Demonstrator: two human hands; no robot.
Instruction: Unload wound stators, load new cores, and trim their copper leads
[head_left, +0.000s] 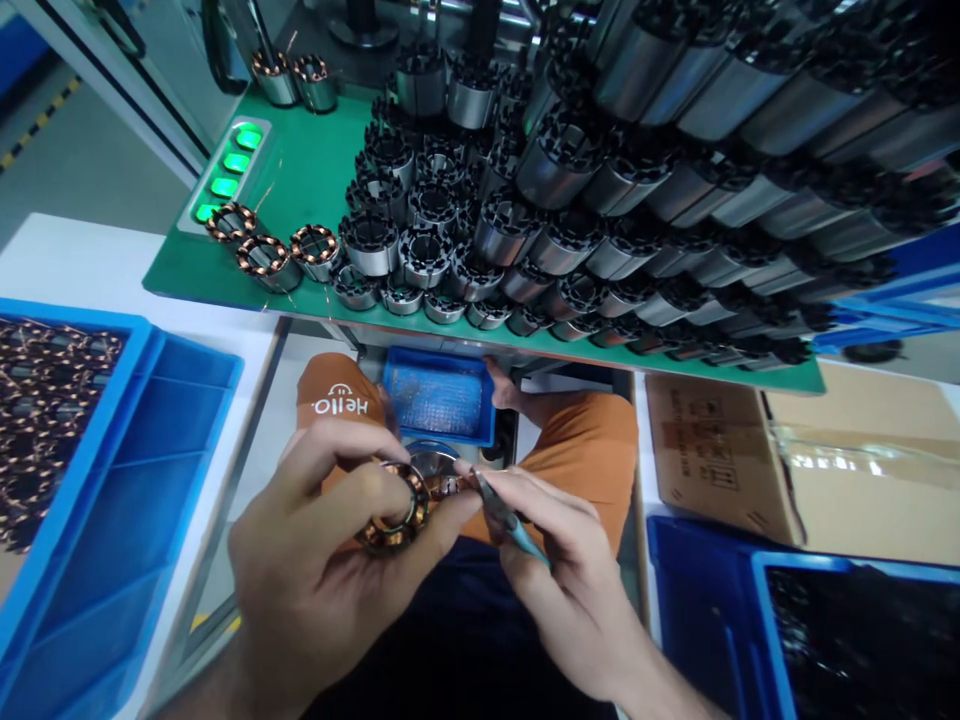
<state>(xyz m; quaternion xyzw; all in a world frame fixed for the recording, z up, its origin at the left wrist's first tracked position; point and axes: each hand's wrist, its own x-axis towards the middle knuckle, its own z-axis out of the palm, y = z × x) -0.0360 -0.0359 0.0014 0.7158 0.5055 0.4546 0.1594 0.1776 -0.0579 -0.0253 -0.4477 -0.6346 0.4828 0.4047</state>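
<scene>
Wound stator in the left hand, hand tool in the right

At far left, a blue bin (176,450) holds rows of copper-wound stators (52,410). Next, on the green bench top (319,150), a button panel (225,175) shows green lights; a loose group of wound cores (268,258) sits just beside it. The left hand (322,560) grips the held stator (391,538), fingers curled into and around its ring, in front of the person's lap. Beyond the hands, a blue tray (439,395) lies low between the legs. The right hand (562,570) is closed around a teal-handled tool (514,525), its tip by the left thumb and the stator's wire; whether they touch is unclear. Stacked bare stator cores (570,240) fill the bench from the middle rightward. At right, a taped cardboard box (862,460) stands behind an open blue crate (765,620) with dark contents, too dim to identify.
</scene>
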